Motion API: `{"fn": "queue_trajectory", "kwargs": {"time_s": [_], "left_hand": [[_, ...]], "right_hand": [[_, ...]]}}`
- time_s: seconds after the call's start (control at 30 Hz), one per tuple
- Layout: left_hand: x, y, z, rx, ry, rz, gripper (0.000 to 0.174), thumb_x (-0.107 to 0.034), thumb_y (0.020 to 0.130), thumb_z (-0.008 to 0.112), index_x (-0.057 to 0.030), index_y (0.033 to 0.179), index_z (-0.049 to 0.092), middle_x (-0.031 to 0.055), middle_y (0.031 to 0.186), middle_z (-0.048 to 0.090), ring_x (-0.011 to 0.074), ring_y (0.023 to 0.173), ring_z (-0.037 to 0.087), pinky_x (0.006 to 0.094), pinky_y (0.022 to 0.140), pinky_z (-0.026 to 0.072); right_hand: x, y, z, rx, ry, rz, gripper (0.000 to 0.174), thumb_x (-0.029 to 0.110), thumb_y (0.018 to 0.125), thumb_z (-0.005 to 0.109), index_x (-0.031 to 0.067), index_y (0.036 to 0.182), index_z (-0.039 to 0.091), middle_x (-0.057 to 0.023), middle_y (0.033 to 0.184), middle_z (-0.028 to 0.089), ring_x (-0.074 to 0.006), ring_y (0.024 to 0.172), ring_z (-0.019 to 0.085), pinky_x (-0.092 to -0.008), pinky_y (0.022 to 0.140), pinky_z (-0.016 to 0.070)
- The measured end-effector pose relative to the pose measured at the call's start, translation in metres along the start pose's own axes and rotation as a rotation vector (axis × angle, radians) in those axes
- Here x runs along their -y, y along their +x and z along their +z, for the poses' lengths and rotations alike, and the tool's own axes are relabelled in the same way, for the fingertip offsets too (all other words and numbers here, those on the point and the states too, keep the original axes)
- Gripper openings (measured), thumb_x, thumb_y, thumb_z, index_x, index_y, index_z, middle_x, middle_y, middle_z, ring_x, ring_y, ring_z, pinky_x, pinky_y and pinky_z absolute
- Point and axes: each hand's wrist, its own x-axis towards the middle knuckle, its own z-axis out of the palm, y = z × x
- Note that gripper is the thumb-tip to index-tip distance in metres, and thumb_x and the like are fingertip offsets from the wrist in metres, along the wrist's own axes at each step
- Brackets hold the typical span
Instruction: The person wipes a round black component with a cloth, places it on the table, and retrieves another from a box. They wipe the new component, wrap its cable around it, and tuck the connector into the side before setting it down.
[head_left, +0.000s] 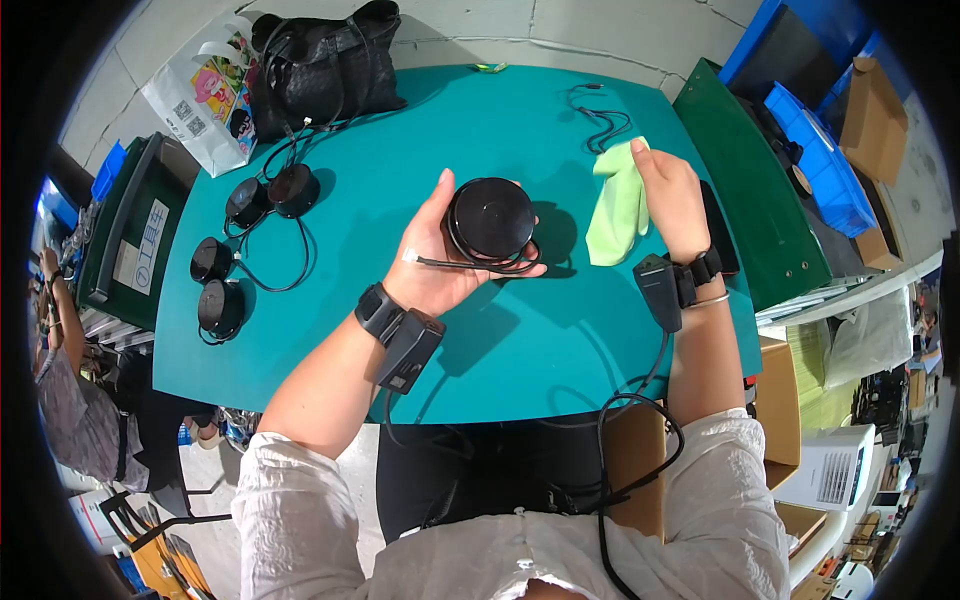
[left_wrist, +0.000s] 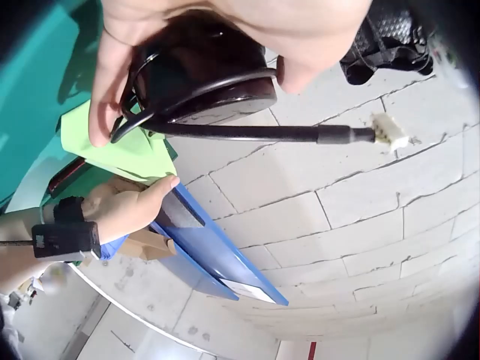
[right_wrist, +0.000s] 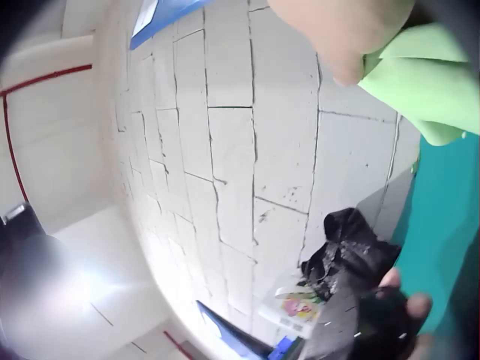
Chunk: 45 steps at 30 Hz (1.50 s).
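A round, black, puck-shaped device (head_left: 492, 218) with a glossy top rests in my left hand (head_left: 425, 248), above the green table (head_left: 370, 180). My thumb and fingers curl round its sides, as the left wrist view also shows. Its black cable (left_wrist: 247, 133) loops about the body and ends in a small white connector (left_wrist: 389, 133). To the right, my right hand (head_left: 672, 195) pinches a light green cloth (head_left: 620, 212) by its upper edge, and the cloth hangs down in folds. The cloth is apart from the device.
Several similar black devices (head_left: 294, 190) with cables lie on the table's left side. Behind them stand a black bag (head_left: 335, 80) and a printed white bag (head_left: 200, 115). A thin black cable (head_left: 606, 125) lies at the back right. Green crates (head_left: 750, 180) flank the table, and another person (head_left: 85, 420) is at far left.
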Motion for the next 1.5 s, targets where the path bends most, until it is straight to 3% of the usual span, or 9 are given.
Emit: {"fn": "queue_trajectory", "kwargs": {"time_s": [0.13, 0.3, 0.53, 0.83, 1.03, 1.1, 1.23, 1.33, 1.5], "left_hand": [[0.000, 0.000, -0.004, -0.008, 0.017, -0.004, 0.073, -0.063, 0.097, 0.029, -0.0035, 0.137, 0.044, 0.0238, 0.121, 0.058, 0.0396, 0.098, 0.063, 0.0561, 0.088, 0.0539], [-0.003, -0.004, -0.002, -0.013, -0.047, 0.051, 0.070, -0.062, 0.098, 0.031, -0.0034, 0.132, 0.049, 0.0205, 0.121, 0.060, 0.0377, 0.099, 0.064, 0.0552, 0.088, 0.0541], [-0.003, -0.006, -0.015, -0.017, 0.017, 0.108, 0.060, -0.049, 0.100, 0.037, -0.0060, 0.142, 0.038, 0.0196, 0.136, 0.050, 0.0326, 0.123, 0.053, 0.0440, 0.102, 0.0482], [0.006, -0.004, 0.003, -0.077, 0.045, 0.015, 0.048, -0.045, 0.101, 0.038, -0.0098, 0.132, 0.049, 0.0094, 0.118, 0.063, 0.0246, 0.100, 0.066, 0.0395, 0.077, 0.0591], [-0.001, 0.000, -0.001, -0.003, 0.110, -0.030, 0.060, -0.053, 0.100, 0.029, -0.0054, 0.133, 0.047, 0.0160, 0.112, 0.064, 0.0383, 0.080, 0.067, 0.0436, 0.070, 0.0580], [-0.004, -0.002, 0.006, -0.075, 0.177, -0.070, 0.067, -0.059, 0.099, 0.029, -0.0039, 0.132, 0.047, 0.0210, 0.106, 0.064, 0.0380, 0.078, 0.067, 0.0427, 0.067, 0.0572], [-0.007, -0.003, 0.008, 0.051, 0.146, -0.044, 0.072, -0.064, 0.097, 0.028, -0.0024, 0.130, 0.048, 0.0234, 0.102, 0.062, 0.0363, 0.078, 0.065, 0.0400, 0.066, 0.0553], [-0.011, -0.004, -0.001, 0.011, 0.126, -0.024, 0.072, -0.064, 0.097, 0.029, -0.0033, 0.129, 0.049, 0.0227, 0.105, 0.062, 0.0363, 0.082, 0.064, 0.0416, 0.070, 0.0556], [-0.010, -0.002, -0.002, -0.134, -0.021, 0.087, 0.064, -0.056, 0.097, 0.039, -0.0069, 0.137, 0.045, 0.0178, 0.127, 0.057, 0.0331, 0.113, 0.059, 0.0450, 0.096, 0.0504]], "right_hand": [[0.007, -0.011, 0.025, 0.041, 0.658, 0.031, 0.039, 0.032, 0.097, 0.058, -0.0036, 0.086, 0.067, -0.0043, 0.064, 0.059, -0.0040, 0.062, 0.050, -0.0276, 0.056, 0.0413], [0.047, -0.050, 0.037, -0.027, 0.326, -0.797, 0.024, 0.022, 0.089, 0.066, -0.0012, 0.095, 0.068, -0.0155, 0.095, 0.067, -0.0330, 0.088, 0.064, -0.0362, 0.078, 0.0521], [0.063, -0.059, 0.053, 0.306, 0.041, -1.137, 0.061, 0.035, 0.088, 0.062, 0.0076, 0.141, 0.046, -0.0158, 0.132, 0.054, -0.0331, 0.126, 0.049, -0.0419, 0.109, 0.0382], [0.044, -0.057, 0.054, 0.428, 0.224, -0.665, 0.081, 0.057, 0.094, 0.044, 0.0031, 0.150, 0.023, -0.0271, 0.145, 0.036, -0.0433, 0.133, 0.038, -0.0423, 0.112, 0.0312], [0.039, -0.047, 0.048, 0.379, 0.521, -0.541, 0.069, 0.057, 0.101, 0.029, 0.0037, 0.142, 0.043, -0.0229, 0.139, 0.047, -0.0356, 0.128, 0.047, -0.0385, 0.107, 0.0369], [0.030, -0.041, 0.046, 0.490, 0.773, -0.070, 0.068, 0.055, 0.102, 0.027, 0.0001, 0.136, 0.050, -0.0183, 0.128, 0.058, -0.0285, 0.117, 0.056, -0.0356, 0.104, 0.0393], [0.035, -0.033, 0.044, 0.276, 1.084, 0.068, 0.068, 0.052, 0.103, 0.026, -0.0038, 0.129, 0.056, -0.0148, 0.121, 0.062, -0.0226, 0.107, 0.060, -0.0333, 0.100, 0.0417], [0.044, -0.043, 0.033, 0.172, 1.198, -0.242, 0.065, 0.049, 0.103, 0.031, -0.0045, 0.125, 0.059, -0.0159, 0.123, 0.061, -0.0237, 0.114, 0.058, -0.0356, 0.100, 0.0425], [0.060, -0.058, 0.044, 0.354, 0.138, -1.072, 0.061, 0.047, 0.091, 0.053, 0.0087, 0.138, 0.049, -0.0141, 0.133, 0.055, -0.0334, 0.129, 0.047, -0.0465, 0.111, 0.0338]]}}
